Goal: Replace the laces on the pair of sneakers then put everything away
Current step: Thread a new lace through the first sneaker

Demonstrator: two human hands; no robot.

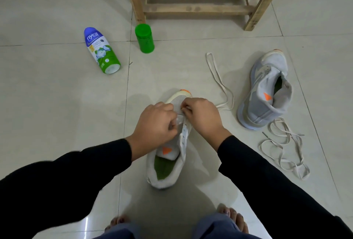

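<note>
1. Floor (57, 95): large pale tiles, smooth and glossy, with faint reflections.
2. Rack (191, 8): bare wood, rough and matt.
3. Near sneaker (164, 184) and far sneaker (267, 78): matt, pale grey cloth uppers.
4. Long lace (221, 84) and tangled lace (281, 152): flat, matt cloth.
5. Bottle (101, 51) and green jar (144, 39): smooth plastic with a slight sheen.
6. Sleeves (66, 177): black matt cloth.

Left hand (158, 122) grips sneaker (166, 178); right hand (202, 118) pinches lace (223, 104) at eyelets.

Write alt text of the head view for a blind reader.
The right hand pinches a lace at the front eyelets of a white sneaker that the left hand grips. A second sneaker, another lace and two bottles are nearby.
</note>
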